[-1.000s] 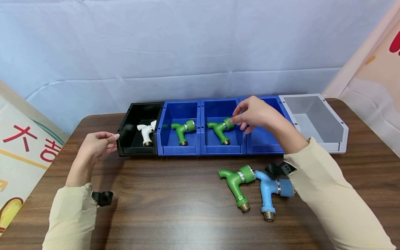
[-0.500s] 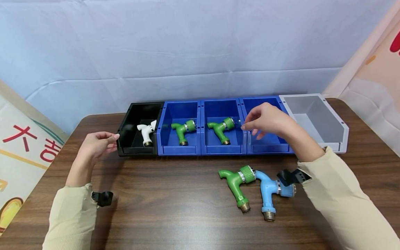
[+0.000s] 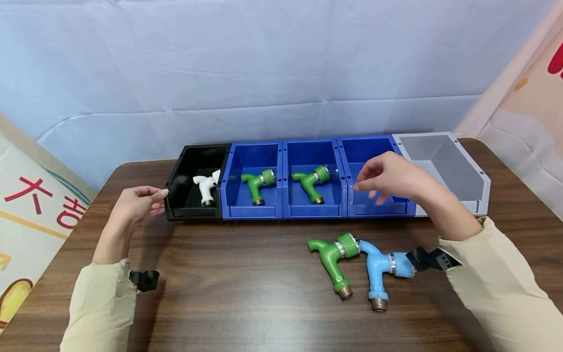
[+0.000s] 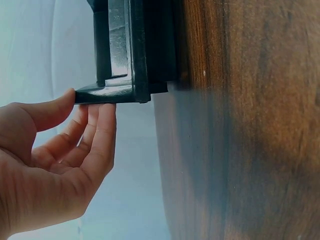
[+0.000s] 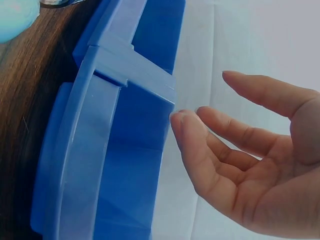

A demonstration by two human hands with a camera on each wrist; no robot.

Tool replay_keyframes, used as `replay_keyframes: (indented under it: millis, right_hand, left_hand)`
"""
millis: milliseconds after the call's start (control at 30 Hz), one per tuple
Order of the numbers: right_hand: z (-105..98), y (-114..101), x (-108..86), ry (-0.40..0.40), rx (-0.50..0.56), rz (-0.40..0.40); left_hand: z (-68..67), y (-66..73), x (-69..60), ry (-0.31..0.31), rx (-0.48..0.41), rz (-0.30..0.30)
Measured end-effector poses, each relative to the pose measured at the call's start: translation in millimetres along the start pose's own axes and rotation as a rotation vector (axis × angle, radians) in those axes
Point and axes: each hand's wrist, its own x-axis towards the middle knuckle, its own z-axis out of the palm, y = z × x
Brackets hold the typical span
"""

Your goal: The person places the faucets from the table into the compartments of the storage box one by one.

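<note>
Five bins in a row on a wooden bench [image 3: 220, 274], with five taps. The left hand [image 3: 136, 203] pinches the outer side of the black bin [image 3: 193, 212] at the left end; in the left wrist view the thumb lies at its rim and the fingertips against its wall. The right hand [image 3: 391, 178] is over the right blue bin [image 3: 380, 209], its fingers loosely bent, its thumb apart from them, and nothing in its grasp. A white tap [image 3: 205, 188] lies in the black bin. A first green tap [image 3: 253, 186] lies in the left blue bin [image 3: 251, 211] and a second green tap [image 3: 309, 185] in the middle blue bin [image 3: 314, 211]. A grey bin [image 3: 457, 166] closes the row at the right. In front of the row, on the bench, lie a third green tap [image 3: 331, 261] and a blue tap [image 3: 375, 271], the latter's spout close against the former's handle; whether they touch cannot be told.
</note>
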Motion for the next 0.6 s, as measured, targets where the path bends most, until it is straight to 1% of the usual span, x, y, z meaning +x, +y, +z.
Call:
replay_keyframes:
  millis: [233,600]
  right_hand:
    - [-1.9,2.1,-8.1,-0.008,-0.039,-0.022]
    - [-5.1,10.7,-20.5,-0.035,-0.061,-0.012]
  left_hand:
    - [-0.1,0.1,0.6,-0.008,-0.028,-0.005]
    - [0.1,0.4,0.5,-0.01,-0.019,0.001]
